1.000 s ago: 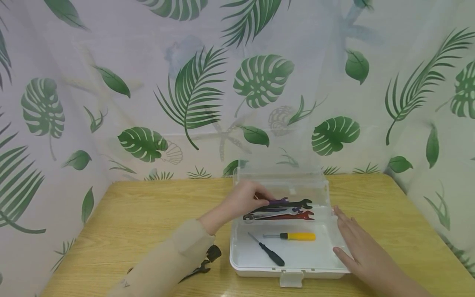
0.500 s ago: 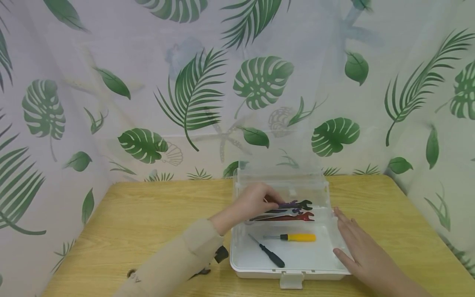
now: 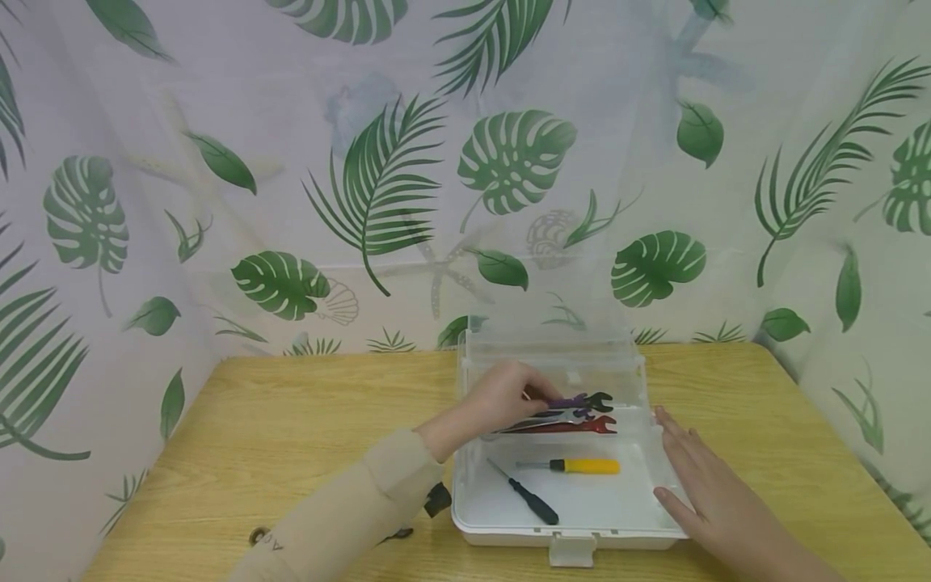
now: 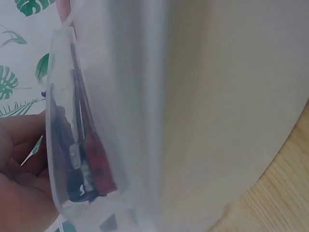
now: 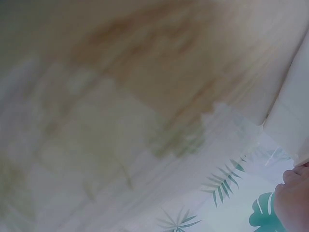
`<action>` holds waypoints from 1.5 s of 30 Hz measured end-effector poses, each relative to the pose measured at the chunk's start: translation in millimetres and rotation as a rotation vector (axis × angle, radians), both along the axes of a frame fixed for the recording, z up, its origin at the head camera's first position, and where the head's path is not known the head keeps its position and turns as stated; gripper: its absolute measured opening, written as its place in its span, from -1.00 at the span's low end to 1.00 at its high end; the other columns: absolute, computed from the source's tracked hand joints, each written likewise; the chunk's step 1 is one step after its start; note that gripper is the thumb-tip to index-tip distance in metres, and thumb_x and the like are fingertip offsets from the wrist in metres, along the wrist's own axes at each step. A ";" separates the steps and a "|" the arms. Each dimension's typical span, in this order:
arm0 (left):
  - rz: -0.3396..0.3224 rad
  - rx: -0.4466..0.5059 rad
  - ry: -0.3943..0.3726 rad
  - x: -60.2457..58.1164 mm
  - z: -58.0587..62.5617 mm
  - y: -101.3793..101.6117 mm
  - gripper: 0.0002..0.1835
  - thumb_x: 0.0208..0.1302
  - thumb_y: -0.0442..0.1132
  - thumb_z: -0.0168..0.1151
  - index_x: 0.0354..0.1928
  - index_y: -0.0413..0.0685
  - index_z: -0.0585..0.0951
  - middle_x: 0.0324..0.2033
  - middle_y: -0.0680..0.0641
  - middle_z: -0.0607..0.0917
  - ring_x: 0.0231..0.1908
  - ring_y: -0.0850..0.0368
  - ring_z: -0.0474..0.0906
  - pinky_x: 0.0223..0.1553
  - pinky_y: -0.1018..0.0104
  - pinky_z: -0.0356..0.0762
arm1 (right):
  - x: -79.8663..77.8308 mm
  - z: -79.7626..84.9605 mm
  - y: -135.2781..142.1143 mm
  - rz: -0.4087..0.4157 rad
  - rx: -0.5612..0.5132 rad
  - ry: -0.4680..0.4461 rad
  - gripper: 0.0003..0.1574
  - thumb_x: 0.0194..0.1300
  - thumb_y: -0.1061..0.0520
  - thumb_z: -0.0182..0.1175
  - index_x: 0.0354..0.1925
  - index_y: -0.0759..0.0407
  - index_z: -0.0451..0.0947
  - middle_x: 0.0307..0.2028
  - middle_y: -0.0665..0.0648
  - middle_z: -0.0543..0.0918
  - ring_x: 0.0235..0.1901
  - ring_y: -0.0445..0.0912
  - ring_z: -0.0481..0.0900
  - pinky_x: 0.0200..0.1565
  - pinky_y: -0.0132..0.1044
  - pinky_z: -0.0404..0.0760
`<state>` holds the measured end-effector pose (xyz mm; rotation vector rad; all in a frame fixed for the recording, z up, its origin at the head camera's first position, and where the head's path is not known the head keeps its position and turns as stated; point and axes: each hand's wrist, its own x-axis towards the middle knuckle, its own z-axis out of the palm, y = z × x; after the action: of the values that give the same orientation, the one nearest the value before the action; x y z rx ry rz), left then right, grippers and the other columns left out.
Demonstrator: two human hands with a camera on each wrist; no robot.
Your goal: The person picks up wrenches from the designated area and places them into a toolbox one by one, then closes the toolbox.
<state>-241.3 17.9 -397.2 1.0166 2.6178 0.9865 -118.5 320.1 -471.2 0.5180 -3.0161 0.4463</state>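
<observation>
A white toolbox [image 3: 604, 509] with its clear lid [image 3: 553, 347] raised stands on the table. My left hand [image 3: 505, 396] reaches over its back compartment and pinches a purple wrench [image 3: 570, 402]. Beside it lie a black wrench [image 3: 600, 401], a silver wrench [image 3: 556, 418] and a red wrench [image 3: 592, 426], their left ends covered by the hand. The left wrist view shows these tools through a clear wall, including the red wrench [image 4: 99, 164], with the hand [image 4: 21, 169] at the left. My right hand [image 3: 709, 485] rests with extended fingers along the toolbox's right edge.
In the toolbox's front part lie a yellow-handled screwdriver [image 3: 591, 466] and a black screwdriver [image 3: 534, 503]. A black object [image 3: 438, 499] and a dark metal tool tip [image 3: 400, 533] show beside the left sleeve [image 3: 356, 509], with a ring-shaped end [image 3: 258, 535] on its other side.
My left hand has shifted a little to the right over the back compartment, taking the purple wrench with it. The right hand stays at the toolbox's edge.
</observation>
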 end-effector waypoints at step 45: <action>-0.009 0.093 -0.028 -2.9 -0.6 -36.9 -0.83 0.43 -0.45 0.33 -0.02 -0.23 0.80 -0.06 -0.18 0.85 -0.04 -0.05 0.79 -0.04 0.51 0.69 | -1.2 -2.3 0.7 -0.001 0.011 -0.008 0.05 0.60 -0.21 0.10 0.70 0.27 -0.10 0.74 0.17 -0.12 0.60 0.31 0.14 0.32 -0.77 -0.65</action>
<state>-244.2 -19.0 -397.8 1.0252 2.5643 1.1214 -119.7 320.8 -473.5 0.5159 -3.0284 0.4331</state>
